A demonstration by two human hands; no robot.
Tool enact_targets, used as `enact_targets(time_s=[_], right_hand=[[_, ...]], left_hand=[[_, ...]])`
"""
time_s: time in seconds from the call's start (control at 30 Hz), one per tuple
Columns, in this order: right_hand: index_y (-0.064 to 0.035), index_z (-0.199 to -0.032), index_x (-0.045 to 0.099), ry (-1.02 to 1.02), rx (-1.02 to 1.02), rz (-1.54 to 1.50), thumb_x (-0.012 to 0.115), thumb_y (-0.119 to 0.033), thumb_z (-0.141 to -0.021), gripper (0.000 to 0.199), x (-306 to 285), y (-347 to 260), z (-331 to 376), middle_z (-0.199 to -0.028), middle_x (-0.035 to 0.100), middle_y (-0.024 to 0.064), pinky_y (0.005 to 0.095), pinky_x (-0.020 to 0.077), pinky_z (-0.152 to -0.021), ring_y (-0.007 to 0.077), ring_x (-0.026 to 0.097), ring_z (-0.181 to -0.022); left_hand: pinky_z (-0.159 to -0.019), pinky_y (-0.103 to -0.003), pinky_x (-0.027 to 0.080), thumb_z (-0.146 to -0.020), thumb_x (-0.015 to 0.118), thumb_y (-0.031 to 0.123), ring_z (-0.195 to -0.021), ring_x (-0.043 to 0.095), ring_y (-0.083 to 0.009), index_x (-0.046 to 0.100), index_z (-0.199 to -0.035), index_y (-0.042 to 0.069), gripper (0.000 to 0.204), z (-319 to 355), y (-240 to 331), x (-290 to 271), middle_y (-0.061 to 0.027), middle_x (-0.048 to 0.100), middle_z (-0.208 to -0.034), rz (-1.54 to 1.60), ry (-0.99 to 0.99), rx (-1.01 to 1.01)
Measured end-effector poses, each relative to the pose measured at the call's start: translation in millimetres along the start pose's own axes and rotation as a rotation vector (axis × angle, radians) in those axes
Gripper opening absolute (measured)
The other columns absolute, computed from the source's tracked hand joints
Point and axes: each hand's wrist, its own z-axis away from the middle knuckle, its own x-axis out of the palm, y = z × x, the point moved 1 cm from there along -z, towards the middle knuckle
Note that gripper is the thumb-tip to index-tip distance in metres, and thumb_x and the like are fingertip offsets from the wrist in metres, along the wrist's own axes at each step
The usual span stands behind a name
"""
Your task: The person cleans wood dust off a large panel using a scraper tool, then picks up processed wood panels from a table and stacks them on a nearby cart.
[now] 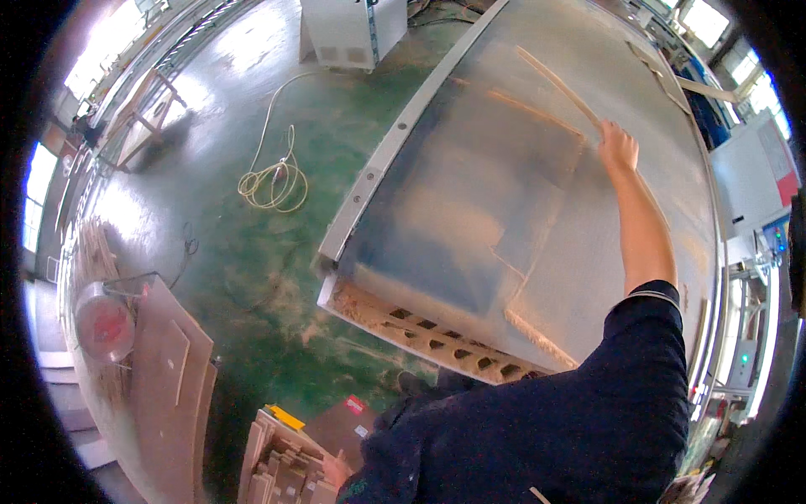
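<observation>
My right hand (620, 144) is closed around a long, thin strip of wood (561, 82). The strip reaches over the far part of a broad, dusty machine table (453, 176), and its other end runs back beside my forearm. Low in the view, my left hand (338, 470) is at the edge of a pile of cut wood pieces (290, 475), fingers partly stretched out. Whether it presses on a piece is hard to make out. Behind that hand lies a brown board (340, 430) with a red label. My dark sleeve and body hide part of the table's near side.
A pale metal rail (390, 147) borders the table's left side; sawdust fills the slotted near edge (428, 336). Coiled pale hose (273, 185) lies on the green floor. Large brown panels (168, 378) lean at lower left, near a round drum-like object (105, 322). A white cabinet (344, 34) stands beyond.
</observation>
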Motion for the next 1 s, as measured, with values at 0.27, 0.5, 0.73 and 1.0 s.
enact_targets(time_s=[0.27,0.5,0.73,1.0], right_hand=[[-0.0151,-0.113,0.056,-0.017,-0.187,-0.056,0.052,-0.007,-0.084,0.031,20.0,-113.0,-29.9,-0.109,0.062,0.0075,0.0415,0.0507,-0.081,0.0284,0.062,-0.1],[-0.014,-0.109,0.058,0.026,-0.371,-0.119,0.051,-0.004,-0.08,0.031,22.4,-117.0,33.8,-0.104,0.061,0.0071,0.0409,0.0486,-0.082,0.0268,0.06,-0.097],[-0.0106,-0.096,0.059,0.13,-0.548,-0.291,0.054,-0.003,-0.076,0.022,-59.0,-120.0,138.8,-0.093,0.061,0.0076,0.0407,0.0502,-0.075,0.0275,0.061,-0.088],[-0.0096,-0.089,0.058,-0.052,-0.588,-0.384,0.057,-0.004,-0.073,0.017,-175.4,-121.1,313.0,-0.086,0.06,0.0067,0.0398,0.0508,-0.065,0.0268,0.061,-0.08]], left_hand=[[-0.075,-0.046,0.045,-0.073,0.076,0.025,-0.084,0.058,-0.0427,0.06,-0.093,-0.008,0.042,57.2,31.7,-42.0,-0.0259,0.063,-0.088,0.159,0.048,-0.041],[-0.068,-0.047,0.044,-0.075,0.076,0.027,-0.073,0.058,-0.0416,0.06,-0.085,-0.008,0.039,38.7,25.5,-15.6,-0.0233,0.063,-0.075,0.156,0.196,0.041],[-0.065,-0.045,0.044,-0.074,0.076,0.03,-0.07,0.057,-0.0395,0.06,-0.082,-0.005,0.04,-3.3,-9.4,42.0,-0.0209,0.063,-0.074,0.294,0.069,0.029],[-0.071,-0.044,0.046,-0.077,0.07,0.028,-0.081,0.061,-0.0403,0.061,-0.089,-0.002,0.034,-29.7,9.9,29.3,-0.0216,0.065,-0.085,0.459,-0.03,0.387]])
